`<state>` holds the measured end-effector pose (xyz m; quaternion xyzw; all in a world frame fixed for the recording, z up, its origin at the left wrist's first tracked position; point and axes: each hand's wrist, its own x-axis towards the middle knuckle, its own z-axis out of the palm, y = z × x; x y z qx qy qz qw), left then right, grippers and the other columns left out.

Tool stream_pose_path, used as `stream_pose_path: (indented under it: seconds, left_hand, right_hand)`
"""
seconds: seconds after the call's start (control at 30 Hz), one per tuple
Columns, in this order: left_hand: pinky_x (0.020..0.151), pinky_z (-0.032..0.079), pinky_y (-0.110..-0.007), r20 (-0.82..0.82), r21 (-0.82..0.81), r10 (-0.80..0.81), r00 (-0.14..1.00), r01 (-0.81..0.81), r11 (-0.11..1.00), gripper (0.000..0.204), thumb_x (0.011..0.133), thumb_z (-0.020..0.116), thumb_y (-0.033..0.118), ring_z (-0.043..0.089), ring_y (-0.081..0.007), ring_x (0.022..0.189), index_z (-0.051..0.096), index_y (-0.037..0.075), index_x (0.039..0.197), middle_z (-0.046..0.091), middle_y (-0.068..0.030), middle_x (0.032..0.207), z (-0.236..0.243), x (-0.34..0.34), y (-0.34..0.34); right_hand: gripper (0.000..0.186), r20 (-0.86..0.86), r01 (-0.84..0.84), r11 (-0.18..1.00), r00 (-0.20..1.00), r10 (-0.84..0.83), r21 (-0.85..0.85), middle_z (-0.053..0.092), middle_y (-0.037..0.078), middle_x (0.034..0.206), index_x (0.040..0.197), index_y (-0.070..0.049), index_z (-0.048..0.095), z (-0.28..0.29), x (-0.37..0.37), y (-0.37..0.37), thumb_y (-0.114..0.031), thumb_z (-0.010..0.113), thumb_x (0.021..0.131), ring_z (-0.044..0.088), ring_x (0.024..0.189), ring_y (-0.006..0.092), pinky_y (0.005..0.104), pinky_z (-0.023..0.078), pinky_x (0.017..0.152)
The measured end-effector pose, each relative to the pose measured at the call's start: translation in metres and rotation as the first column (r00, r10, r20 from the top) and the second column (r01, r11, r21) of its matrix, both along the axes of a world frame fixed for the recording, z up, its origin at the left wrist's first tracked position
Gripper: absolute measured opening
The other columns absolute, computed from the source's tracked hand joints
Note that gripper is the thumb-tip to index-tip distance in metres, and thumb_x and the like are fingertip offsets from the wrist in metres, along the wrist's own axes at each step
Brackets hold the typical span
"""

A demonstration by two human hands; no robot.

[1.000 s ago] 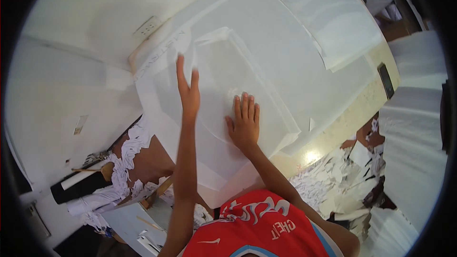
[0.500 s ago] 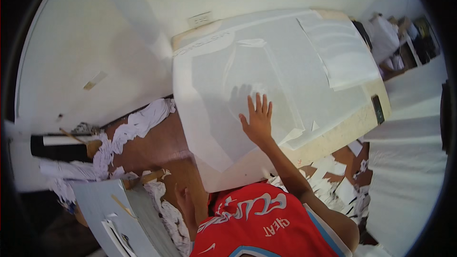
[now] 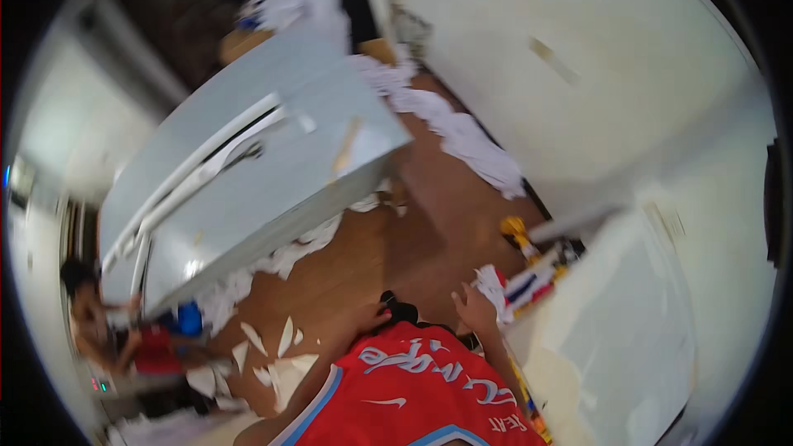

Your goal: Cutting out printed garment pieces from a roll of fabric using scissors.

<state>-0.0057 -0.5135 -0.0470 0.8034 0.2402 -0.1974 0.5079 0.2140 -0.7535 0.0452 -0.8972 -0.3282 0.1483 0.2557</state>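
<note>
My left hand (image 3: 370, 315) is low by my waist against black fabric, its fingers blurred and partly hidden. My right hand (image 3: 472, 307) hangs open, fingers apart, with nothing visible in it, beside the pale work surface (image 3: 529, 347) on my right, which carries a translucent sheet (image 3: 628, 363). A pile of coloured small items (image 3: 529, 281) lies just beyond that hand, too blurred to identify.
Ahead-left stands a grey-blue table (image 3: 239, 215) bearing long white rolls (image 3: 190, 173) and scissors (image 3: 248, 151). Another person (image 3: 95, 322) sits at its left end. Paper scraps and crumpled white material (image 3: 475, 157) lie on the brown floor (image 3: 421, 223) along the wall.
The view has swung left from the sheet-covered surface to the floor and grey-blue table. Both hands have left the sheet; my right hand is now down at my side.
</note>
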Motion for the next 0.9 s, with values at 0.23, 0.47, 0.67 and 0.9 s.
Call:
stream_pose_path:
  seconds: [0.23,0.47,0.67,0.9]
  left_hand:
    - [0.076,0.054,-0.045,0.083,0.408,0.412,0.907,-0.409,0.816,0.064,0.09,0.066,0.036,0.07,-0.0286,0.089,0.044,0.005,0.142,0.07,-0.0175,0.099,0.031,-0.058,0.105]
    - [0.07,0.053,-0.042,0.144,0.157,0.792,0.593,-0.804,0.574,0.062,0.089,0.065,0.043,0.07,-0.0278,0.074,0.048,0.011,0.139,0.07,-0.0128,0.082,0.019,-0.071,0.185]
    - [0.067,0.053,-0.042,0.119,0.129,0.816,0.565,-0.824,0.552,0.053,0.088,0.067,0.037,0.07,-0.0278,0.074,0.055,0.013,0.133,0.07,-0.0128,0.08,0.029,-0.033,0.266]
    - [0.061,0.051,-0.03,0.374,-0.117,0.918,0.133,-0.975,0.189,0.043,0.088,0.067,0.012,0.067,-0.0182,0.066,0.057,0.006,0.13,0.066,-0.009,0.079,0.049,-0.013,0.402]
  right_hand:
    - [0.05,-0.389,-0.609,0.79,0.747,0.539,-0.074,0.068,0.021,0.106,0.12,-0.003,0.062,-0.011,-0.023,0.177,-0.044,0.052,0.094,0.064,0.099,0.0396,0.047,0.051,0.086]
    - [0.046,-0.33,-0.684,0.729,0.696,0.638,-0.033,0.067,0.022,0.108,0.113,-0.001,0.065,-0.012,0.016,0.338,-0.041,0.055,0.094,0.063,0.102,0.0394,0.0459,0.051,0.087]
    - [0.046,-0.31,-0.732,0.678,0.633,0.71,0.059,0.067,0.02,0.109,0.118,-0.002,0.063,-0.036,0.033,0.494,-0.041,0.057,0.093,0.062,0.104,0.0379,0.0443,0.049,0.091]
    - [0.069,0.321,-0.699,0.696,0.705,0.632,0.164,0.045,0.022,0.138,0.142,-0.004,0.041,-0.028,0.027,0.717,-0.021,0.069,0.082,0.044,0.127,0.0405,0.0482,0.039,0.105]
